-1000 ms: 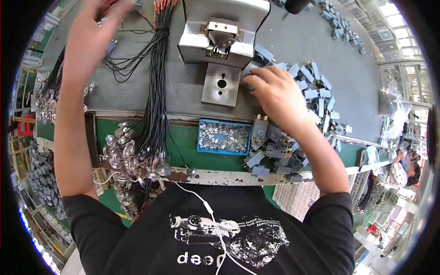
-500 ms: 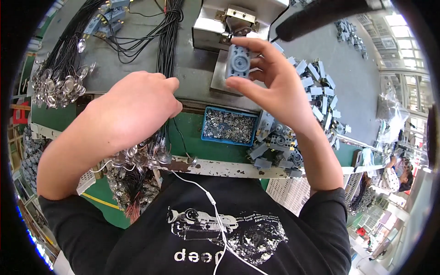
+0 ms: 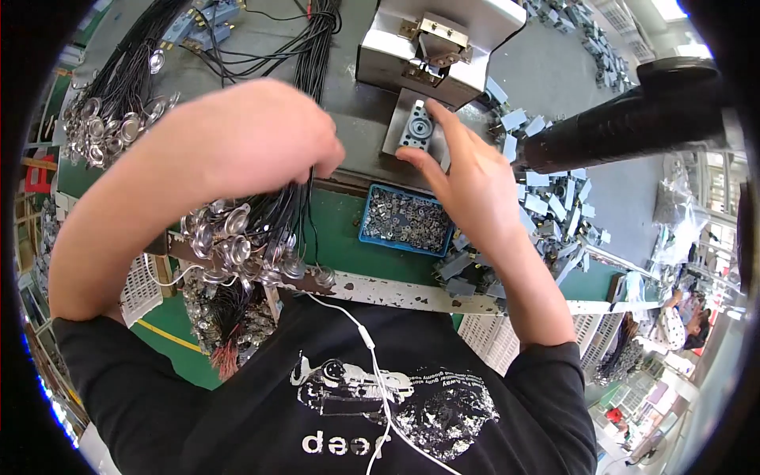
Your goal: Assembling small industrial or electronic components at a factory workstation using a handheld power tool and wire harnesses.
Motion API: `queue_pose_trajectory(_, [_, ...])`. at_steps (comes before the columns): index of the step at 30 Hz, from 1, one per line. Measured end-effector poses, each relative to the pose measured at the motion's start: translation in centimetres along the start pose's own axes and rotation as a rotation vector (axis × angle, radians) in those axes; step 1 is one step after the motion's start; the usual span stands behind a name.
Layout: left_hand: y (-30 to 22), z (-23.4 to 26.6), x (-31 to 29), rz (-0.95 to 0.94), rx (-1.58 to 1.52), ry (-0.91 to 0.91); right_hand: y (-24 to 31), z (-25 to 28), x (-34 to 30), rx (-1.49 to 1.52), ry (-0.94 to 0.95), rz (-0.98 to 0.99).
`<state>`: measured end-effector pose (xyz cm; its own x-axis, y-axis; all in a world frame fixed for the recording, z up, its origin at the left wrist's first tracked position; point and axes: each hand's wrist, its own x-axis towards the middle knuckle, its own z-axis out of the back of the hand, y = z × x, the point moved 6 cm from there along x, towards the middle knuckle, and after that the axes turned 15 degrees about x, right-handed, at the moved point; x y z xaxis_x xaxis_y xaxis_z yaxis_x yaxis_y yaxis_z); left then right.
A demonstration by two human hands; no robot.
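My right hand (image 3: 479,174) grips a small grey-blue plastic housing (image 3: 417,127) by its ends, between thumb and forefinger. A round recess shows on the housing's upper face. It lies over a metal plate (image 3: 401,119) in front of a white machine (image 3: 392,47) with a brass-coloured fixture. My left hand (image 3: 305,142) is closed and slightly blurred, beside a thick bundle of black cables (image 3: 317,59). Its fingertips point down and away, so whatever they hold is hidden. Below it, round metal discs (image 3: 233,249) hang on cable ends near the table edge.
A blue tray (image 3: 365,235) of small metal parts stands nearest me. Grey-blue housings (image 3: 554,207) lie heaped at the right. A black cylindrical tool (image 3: 625,119) juts in from the right above them. More cables with metal discs (image 3: 107,131) lie at the far left.
My right hand has lowered the housing to the metal plate and turned its face upward. My left hand has shifted a little toward the right. The black tool now appears lower and further right.
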<state>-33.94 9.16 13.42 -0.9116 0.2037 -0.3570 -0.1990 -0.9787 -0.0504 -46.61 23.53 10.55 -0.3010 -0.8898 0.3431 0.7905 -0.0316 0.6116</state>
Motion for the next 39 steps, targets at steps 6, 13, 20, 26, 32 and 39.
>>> queue_pose_trajectory(6, [-0.8,0.2,0.0,0.001,0.096,0.016,0.0,0.3,1.2,-0.075,0.118,-0.133])
queue_pose_trajectory(13, [0.1,0.2,-0.6,-0.034,0.102,-0.057,0.3,0.8,1.6,-0.118,0.209,-0.141])
queue_pose_trajectory(20, [0.8,0.8,-0.7,-0.075,-0.021,-0.025,3.8,-0.6,0.1,0.611,0.382,-0.117])
queue_pose_trajectory(26, [1.7,4.4,-0.8,0.011,-0.339,-0.134,5.8,-5.7,-0.6,1.201,0.708,-0.673])
queue_pose_trajectory(32, [2.0,4.2,-0.3,-0.009,-0.377,-0.248,5.9,-5.3,-0.7,1.42,0.593,-0.739])
queue_pose_trajectory(39, [-0.3,3.6,-0.7,0.085,-0.127,-0.42,2.6,-6.4,-3.2,1.419,0.451,-0.921])
